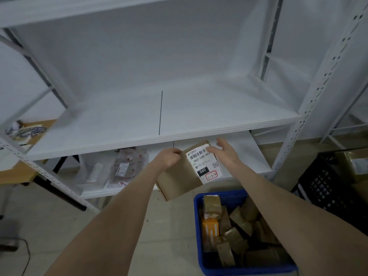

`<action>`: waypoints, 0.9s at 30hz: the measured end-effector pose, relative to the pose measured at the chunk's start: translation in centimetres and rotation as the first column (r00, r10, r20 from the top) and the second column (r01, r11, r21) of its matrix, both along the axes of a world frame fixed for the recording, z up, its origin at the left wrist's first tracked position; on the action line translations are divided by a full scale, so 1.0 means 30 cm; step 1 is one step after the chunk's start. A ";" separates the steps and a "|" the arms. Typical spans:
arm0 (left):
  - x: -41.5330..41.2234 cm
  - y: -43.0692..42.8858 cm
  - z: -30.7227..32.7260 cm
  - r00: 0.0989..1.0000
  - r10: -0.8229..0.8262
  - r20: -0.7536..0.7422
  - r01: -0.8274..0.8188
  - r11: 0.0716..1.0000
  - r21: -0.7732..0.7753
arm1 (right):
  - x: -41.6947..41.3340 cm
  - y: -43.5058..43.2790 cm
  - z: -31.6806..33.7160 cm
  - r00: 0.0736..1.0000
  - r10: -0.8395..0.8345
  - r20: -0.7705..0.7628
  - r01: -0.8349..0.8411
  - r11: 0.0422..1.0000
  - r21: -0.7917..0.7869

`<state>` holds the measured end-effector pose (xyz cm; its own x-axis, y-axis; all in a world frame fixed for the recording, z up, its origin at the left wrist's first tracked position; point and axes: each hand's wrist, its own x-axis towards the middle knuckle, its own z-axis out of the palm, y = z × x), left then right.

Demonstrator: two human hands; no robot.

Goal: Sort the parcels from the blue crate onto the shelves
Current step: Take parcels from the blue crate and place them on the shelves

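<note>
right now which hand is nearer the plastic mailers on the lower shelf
Left. The left hand grips the cardboard parcel by its edge, just right of the plastic mailers; the right hand is at the parcel's far side, farther from them.

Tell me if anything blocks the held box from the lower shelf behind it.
Nothing visible does. The cardboard box, gripped by the left hand with the right hand open at its top corner, faces a bare stretch of the lower shelf; the bagged parcels lie further left.
</note>
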<state>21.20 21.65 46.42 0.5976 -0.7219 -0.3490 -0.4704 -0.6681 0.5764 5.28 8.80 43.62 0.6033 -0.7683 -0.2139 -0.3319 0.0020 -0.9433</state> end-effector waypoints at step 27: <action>0.073 0.129 0.078 0.875 0.479 0.069 -0.456 0.863 -0.217 | 0.047 0.059 0.142 0.909 -0.313 0.275 0.166 0.878 0.449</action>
